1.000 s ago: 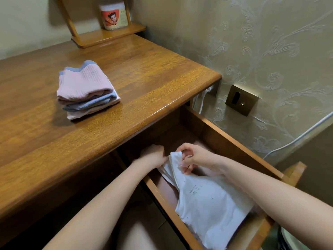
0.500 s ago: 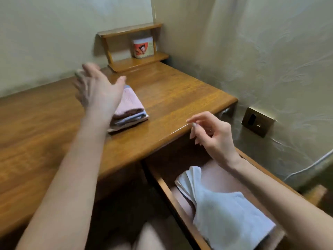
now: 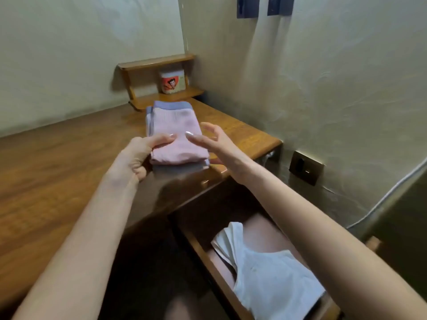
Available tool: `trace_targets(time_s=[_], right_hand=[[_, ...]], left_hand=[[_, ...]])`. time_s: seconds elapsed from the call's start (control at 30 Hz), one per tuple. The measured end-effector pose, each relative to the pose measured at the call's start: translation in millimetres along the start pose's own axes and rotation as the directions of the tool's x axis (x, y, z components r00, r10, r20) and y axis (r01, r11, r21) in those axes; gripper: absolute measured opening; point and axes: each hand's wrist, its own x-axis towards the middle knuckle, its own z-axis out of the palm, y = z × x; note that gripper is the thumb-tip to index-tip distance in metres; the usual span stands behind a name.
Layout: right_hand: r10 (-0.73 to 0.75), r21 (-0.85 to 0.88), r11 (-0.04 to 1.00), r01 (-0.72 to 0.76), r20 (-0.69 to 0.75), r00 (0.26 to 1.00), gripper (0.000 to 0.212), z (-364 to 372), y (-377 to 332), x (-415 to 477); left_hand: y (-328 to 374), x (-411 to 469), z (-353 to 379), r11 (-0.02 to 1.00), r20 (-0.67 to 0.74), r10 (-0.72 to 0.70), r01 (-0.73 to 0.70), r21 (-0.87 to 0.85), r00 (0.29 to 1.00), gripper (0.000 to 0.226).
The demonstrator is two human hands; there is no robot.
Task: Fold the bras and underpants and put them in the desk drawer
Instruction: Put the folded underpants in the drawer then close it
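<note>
Underpants (image 3: 173,132): one folded stack, pink with blue bands, on the desk (image 3: 57,172) near its front right corner, just behind the open drawer (image 3: 261,232). Left hand (image 3: 136,155) pinches the stack's near left corner, thumb on top, other fingers curled beneath; right hand (image 3: 213,140) is wide, fingers spread, at the stack's right edge, contact unclear. Drawer, standing out below the desk's front edge, holds one folded white garment (image 3: 272,280) against its left wall.
</note>
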Motion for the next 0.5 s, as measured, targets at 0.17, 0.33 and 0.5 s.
trace_targets(time_s=[0.17,0.33,0.5], right_hand=[[-0.047,0.038,0.998,0.044,0.071,0.996,0.028,-78,8,-46],[0.219,-0.27,0.932,-0.241,-0.108,0.97,0.032,-143,76,-70],[0.287,-0.454,0.819,-0.35,-0.203,0.936,0.054,-137,157,-55]], left_hand=[[-56,-50,84,0.983,0.292,0.088,-0.035,-0.181,0.952,0.042],[-150,-41,118,0.934,0.319,-0.221,0.105,0.343,0.922,0.046],[-216,-47,109,0.09,0.486,-0.349,-0.488,0.868,0.801,0.063]])
